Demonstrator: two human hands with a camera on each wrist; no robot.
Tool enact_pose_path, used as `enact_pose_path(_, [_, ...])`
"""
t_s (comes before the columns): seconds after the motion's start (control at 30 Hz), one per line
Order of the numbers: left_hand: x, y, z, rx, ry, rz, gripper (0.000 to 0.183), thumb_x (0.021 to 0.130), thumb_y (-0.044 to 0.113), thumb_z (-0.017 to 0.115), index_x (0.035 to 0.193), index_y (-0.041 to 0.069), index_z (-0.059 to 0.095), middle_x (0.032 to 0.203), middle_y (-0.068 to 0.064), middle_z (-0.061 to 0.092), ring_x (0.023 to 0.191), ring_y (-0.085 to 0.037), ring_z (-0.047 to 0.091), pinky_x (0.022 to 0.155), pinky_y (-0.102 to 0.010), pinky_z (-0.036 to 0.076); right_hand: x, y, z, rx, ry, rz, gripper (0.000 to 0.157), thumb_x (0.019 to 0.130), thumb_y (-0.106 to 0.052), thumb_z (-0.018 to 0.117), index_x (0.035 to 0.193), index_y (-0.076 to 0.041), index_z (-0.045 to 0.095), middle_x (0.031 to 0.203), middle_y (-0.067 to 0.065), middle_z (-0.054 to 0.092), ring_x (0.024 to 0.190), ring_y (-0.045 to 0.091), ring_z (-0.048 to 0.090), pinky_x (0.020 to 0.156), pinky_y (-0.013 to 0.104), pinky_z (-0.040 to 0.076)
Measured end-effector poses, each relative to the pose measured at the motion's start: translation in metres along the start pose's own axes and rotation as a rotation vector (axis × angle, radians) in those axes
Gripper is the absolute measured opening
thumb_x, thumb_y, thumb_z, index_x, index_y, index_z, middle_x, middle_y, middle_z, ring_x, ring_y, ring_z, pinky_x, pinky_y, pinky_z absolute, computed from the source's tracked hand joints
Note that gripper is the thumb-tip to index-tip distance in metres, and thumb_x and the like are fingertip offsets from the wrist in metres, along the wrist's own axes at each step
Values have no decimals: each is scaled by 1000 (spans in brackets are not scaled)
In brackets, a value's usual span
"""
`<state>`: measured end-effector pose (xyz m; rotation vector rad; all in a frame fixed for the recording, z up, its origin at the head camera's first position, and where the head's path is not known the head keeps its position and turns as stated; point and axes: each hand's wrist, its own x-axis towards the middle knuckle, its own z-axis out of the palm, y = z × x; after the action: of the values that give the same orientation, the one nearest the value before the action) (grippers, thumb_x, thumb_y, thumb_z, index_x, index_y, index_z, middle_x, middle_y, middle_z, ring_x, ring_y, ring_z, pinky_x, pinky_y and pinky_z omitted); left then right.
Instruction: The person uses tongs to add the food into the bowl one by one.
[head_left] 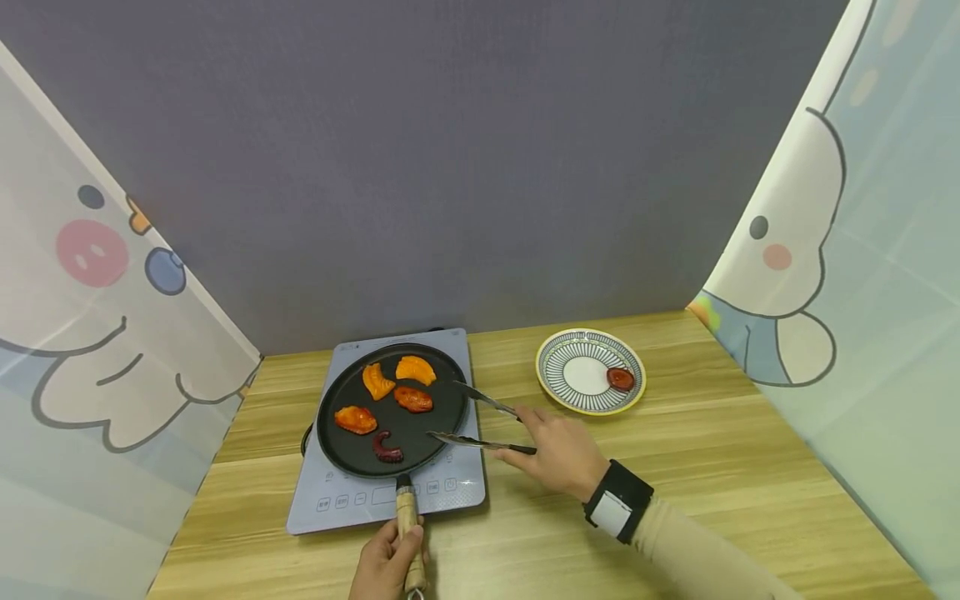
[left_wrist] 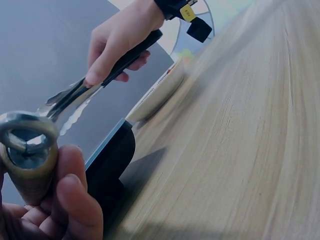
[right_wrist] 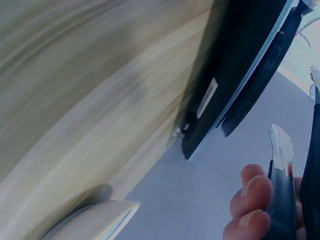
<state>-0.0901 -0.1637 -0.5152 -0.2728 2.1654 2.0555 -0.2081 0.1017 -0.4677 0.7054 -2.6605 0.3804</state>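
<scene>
My left hand (head_left: 384,560) grips the wooden handle (head_left: 407,521) of a round black frying pan (head_left: 408,417). In my right hand (head_left: 562,450) is a pair of metal tongs (head_left: 480,442) with dark grips, its arms spread apart over the pan's right side and nothing between the tips. Inside the pan lie two yellow-orange pieces (head_left: 416,370), two reddish-orange pieces (head_left: 356,420) that look like chicken wings, and a dark red curled piece (head_left: 387,447). A patterned plate (head_left: 585,367) right of the pan bears one dark red oval piece (head_left: 620,379).
Under the pan is a flat pale induction cooker (head_left: 315,505) with touch buttons along its front. Both stand on a wood-grain table (head_left: 720,433). A grey panel (head_left: 480,167) rises behind, and cartoon-printed panels (head_left: 885,208) flank the table.
</scene>
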Motion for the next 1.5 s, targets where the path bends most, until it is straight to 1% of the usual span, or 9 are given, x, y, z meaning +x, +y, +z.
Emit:
enact_pose_path(0.2, [0, 0, 0, -19, 3, -5, 42, 92, 22, 51, 118, -11, 44, 65, -7, 57, 49, -17, 51, 43, -28, 48, -9, 11, 4, 18, 20, 31, 70, 73, -69, 55, 116, -13, 53, 91, 3, 63, 65, 15, 55, 52, 35, 49])
enact_pose_path(0.47, [-1, 0, 0, -9, -4, -10, 43, 92, 24, 51, 117, -10, 44, 65, -6, 58, 48, -17, 50, 43, -28, 47, -19, 23, 8, 29, 32, 81, 77, 74, -74, 46, 118, -12, 53, 94, 5, 64, 64, 16, 55, 52, 37, 49])
enact_pose_path(0.63, [-1, 0, 0, -11, -15, -8, 45, 91, 25, 52, 116, -11, 43, 64, -5, 58, 47, -16, 50, 42, -28, 48, -25, 30, 8, 22, 36, 100, 76, 74, -74, 47, 119, -13, 52, 88, 4, 64, 57, 14, 51, 47, 36, 45])
enact_pose_path(0.87, [0, -1, -1, -28, -27, -33, 47, 90, 26, 53, 117, -11, 43, 66, -6, 58, 47, -17, 51, 43, -29, 49, -32, 35, 4, 16, 7, 139, 77, 74, -73, 48, 124, -14, 49, 95, 9, 65, 59, 19, 54, 48, 40, 47])
enact_pose_path(0.93, [0, 0, -1, -21, -23, -37, 47, 90, 26, 53, 118, -11, 43, 67, -7, 58, 48, -17, 51, 44, -29, 49, -32, 38, 2, 11, 2, 147, 77, 74, -74, 48, 123, -14, 49, 94, 9, 64, 57, 19, 53, 45, 39, 46])
enact_pose_path(1.1, [0, 1, 0, -7, -9, -17, 44, 91, 24, 52, 117, -11, 44, 67, -8, 58, 48, -17, 51, 43, -28, 48, -35, 47, -2, -10, -1, 179, 77, 74, -74, 48, 121, -13, 50, 93, 10, 63, 59, 22, 55, 43, 41, 46])
enact_pose_path(1.2, [0, 1, 0, -11, -11, 0, 43, 92, 23, 51, 117, -11, 43, 66, -8, 58, 47, -18, 51, 43, -29, 48, -36, 54, -4, -11, 4, 200, 76, 74, -73, 48, 121, -12, 50, 96, 13, 63, 66, 26, 58, 47, 44, 48])
enact_pose_path(1.33, [0, 2, 1, -7, -7, 0, 44, 91, 24, 52, 116, -11, 44, 67, -9, 58, 47, -18, 51, 43, -29, 49, -40, 63, -8, -7, 20, 205, 74, 75, -72, 48, 118, -12, 51, 97, 15, 64, 70, 27, 58, 48, 44, 49])
enact_pose_path(1.5, [-1, 2, 2, 1, -1, -2, 44, 91, 24, 52, 116, -12, 44, 66, -8, 59, 47, -17, 51, 43, -28, 48, -45, 71, -12, -25, 13, 207, 74, 75, -73, 47, 116, -12, 52, 93, 13, 64, 64, 25, 57, 45, 43, 48])
